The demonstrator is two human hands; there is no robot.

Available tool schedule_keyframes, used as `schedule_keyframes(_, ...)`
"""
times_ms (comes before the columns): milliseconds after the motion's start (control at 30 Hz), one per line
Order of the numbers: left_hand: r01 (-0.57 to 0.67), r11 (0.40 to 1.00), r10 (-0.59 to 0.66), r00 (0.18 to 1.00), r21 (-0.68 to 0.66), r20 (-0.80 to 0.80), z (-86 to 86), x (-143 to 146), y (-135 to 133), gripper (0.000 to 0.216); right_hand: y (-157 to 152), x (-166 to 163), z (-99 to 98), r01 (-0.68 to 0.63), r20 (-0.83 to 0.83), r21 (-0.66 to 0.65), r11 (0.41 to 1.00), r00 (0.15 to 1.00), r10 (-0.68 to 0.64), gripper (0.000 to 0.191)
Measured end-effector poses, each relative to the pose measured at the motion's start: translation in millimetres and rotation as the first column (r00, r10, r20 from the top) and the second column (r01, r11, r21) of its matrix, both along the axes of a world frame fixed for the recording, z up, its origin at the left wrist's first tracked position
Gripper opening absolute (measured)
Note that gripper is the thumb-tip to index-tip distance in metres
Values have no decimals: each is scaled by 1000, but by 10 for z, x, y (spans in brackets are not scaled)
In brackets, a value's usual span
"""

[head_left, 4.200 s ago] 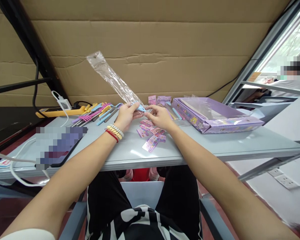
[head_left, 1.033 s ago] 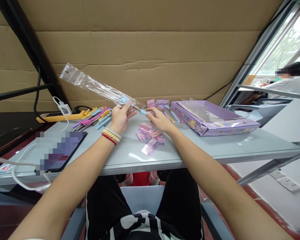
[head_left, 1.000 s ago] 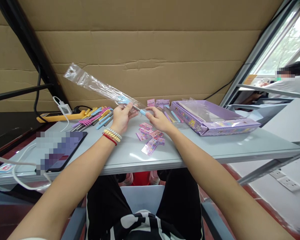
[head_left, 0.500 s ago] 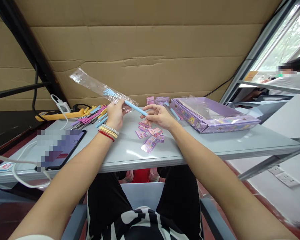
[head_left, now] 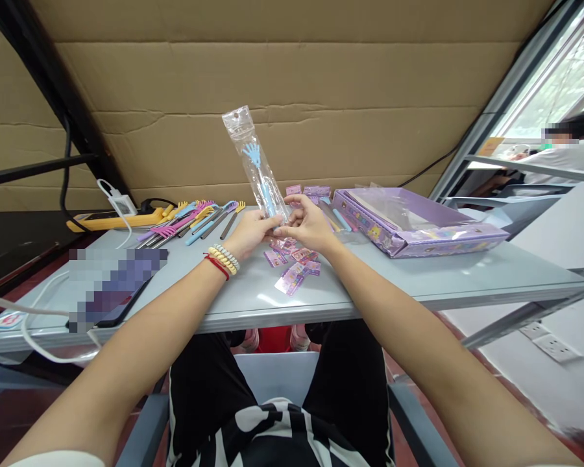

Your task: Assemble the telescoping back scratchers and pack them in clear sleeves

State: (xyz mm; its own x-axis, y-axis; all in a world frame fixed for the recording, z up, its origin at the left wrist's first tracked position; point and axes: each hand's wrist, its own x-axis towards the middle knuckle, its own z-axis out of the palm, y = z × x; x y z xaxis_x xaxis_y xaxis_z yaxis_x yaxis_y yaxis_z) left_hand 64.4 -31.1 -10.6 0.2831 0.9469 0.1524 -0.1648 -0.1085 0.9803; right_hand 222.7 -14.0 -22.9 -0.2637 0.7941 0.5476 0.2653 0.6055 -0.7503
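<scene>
A light blue back scratcher (head_left: pixel 252 154) with a hand-shaped head lies inside a clear plastic bag (head_left: pixel 239 124). The bag is raised above the table, tilted, its flat holed end pointing up and away from me. My left hand (head_left: pixel 250 233) is closed around the bag's lower end, thumb on top. My right hand (head_left: pixel 307 224) pinches the same end from the other side, fingertips close to the left thumb. Under the hands are scattered small pink and purple printed cards (head_left: pixel 292 279). The bag's bottom edge is hidden by my fingers.
More back scratchers (head_left: pixel 194 220) in several colours lie at the left, beside a yellow object (head_left: pixel 107 222) and a white charger (head_left: pixel 124 205). A phone (head_left: pixel 126 305) and cables sit front left. A purple box (head_left: pixel 418 241) stands right, bagged scratchers (head_left: pixel 339 217) beside it. Another person sits far right.
The scratcher has gone fully into the bag. The bag has swung from slanting left to more upright, and both hands have come together at its lower end.
</scene>
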Motion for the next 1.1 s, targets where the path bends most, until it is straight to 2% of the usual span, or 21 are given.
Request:
schedule_keyframes(67, 19, 999, -20, 999, -27, -43, -2, 6, -2, 16, -7, 10, 9, 32, 18, 35, 999, 999, -33, 75)
schedule_keyframes(233, 3, 998, -12, 989, -58, -150, 16, -10, 2, 18, -14, 20, 17, -44, 91, 56, 997, 995, 39, 80)
schedule_keyframes(533, 91, 994, -97, 990, -58, -99, -22, -80, 63, 29, -54, 11, 38, 147, 177, 192, 970, 967, -182, 66)
schedule_keyframes(800, 154, 983, -163, 983, -104, -88, 31, -127, 48, 23, -95, -23, 39, 204, 189, 247, 947, 948, -254, 54)
schedule_keyframes(933, 185, 973, -202, 971, -136, -124, 17, -118, 56, 24, -102, -15, 58, 126, 198, 237, 963, 964, -175, 47)
schedule_keyframes(1100, 138, 982, -158, 975, -131, -159, -36, -58, 91, 21, -56, 16, 61, -11, 210, 189, 982, 977, -29, 40)
